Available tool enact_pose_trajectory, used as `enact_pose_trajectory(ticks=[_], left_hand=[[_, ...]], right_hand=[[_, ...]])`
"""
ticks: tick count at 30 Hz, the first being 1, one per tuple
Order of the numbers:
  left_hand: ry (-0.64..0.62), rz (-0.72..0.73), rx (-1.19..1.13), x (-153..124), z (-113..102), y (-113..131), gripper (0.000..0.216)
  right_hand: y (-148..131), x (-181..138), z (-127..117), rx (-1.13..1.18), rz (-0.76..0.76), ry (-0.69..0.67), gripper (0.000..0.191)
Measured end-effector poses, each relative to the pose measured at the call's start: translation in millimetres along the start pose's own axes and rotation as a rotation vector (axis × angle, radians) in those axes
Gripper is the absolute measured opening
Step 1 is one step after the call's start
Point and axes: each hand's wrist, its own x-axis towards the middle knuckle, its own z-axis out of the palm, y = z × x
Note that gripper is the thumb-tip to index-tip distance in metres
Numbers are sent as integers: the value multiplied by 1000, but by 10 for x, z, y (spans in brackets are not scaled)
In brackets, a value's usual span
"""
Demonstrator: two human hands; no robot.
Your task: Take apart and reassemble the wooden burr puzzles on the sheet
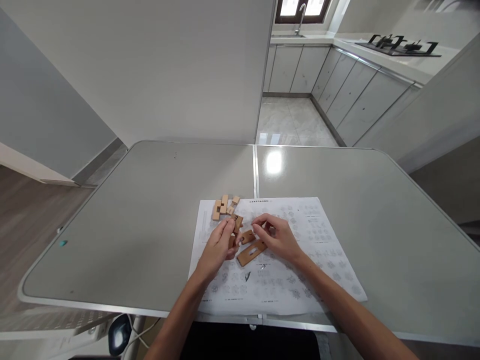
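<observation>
Left hand (pixel 217 243)'s pinching a brown wooden puzzle piece (pixel 238 220), dark-marked, kinda blocky; right hand (pixel 278 238)'s curled, can't tell if gripping.

Pretty plain setup tbh: grey table (pixel 150 210) with a bright glare (pixel 274 162) spot, pale wall (pixel 187 65) behind it, wood floor (pixel 22 225) on the left. Kitchen (pixel 315 40) back right: white cabinets (pixel 285 69), shiny tiles (pixel 294 117), black hob (pixel 399 49), dark-framed window (pixel 288 8).

Near the frame's centre, the left grip (pixel 217 243) holds a brown wooden piece (pixel 238 222) over a printed sheet (pixel 337 277) on the grey surface (pixel 131 215); the right grip (pixel 278 239) is curled beside a slotted piece (pixel 244 257). Upper right shows a stove (pixel 397 48).
</observation>
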Motion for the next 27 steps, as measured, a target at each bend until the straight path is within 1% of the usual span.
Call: enact_pose_trajectory(ticks=[4, 9, 13, 15, 21, 24, 27], left_hand=[[78, 79, 66, -26, -125, -84, 52], [141, 56, -11, -101, -202, -145, 52], [162, 53, -70, -139, -232, -188, 46], [168, 78, -75, -152, -238, -217, 44], [198, 150, -86, -191, -221, -282, 45], [211, 156, -104, -198, -217, -279, 46], [207, 150, -127, -196, -221, -268, 41]], right_hand=[[5, 23, -50, -31, -137, -94, 24], [84, 19, -124, -74, -206, -273, 16], [97, 3, -154, -125, -220, -394, 28], [85, -8, -158, -158, -215, -408, 31], [78, -34, -149, -227, -209, -409, 25], [94, -36, -146, -238, -213, -413, 29], [109, -27, -146, -215, -211, -418, 27]])
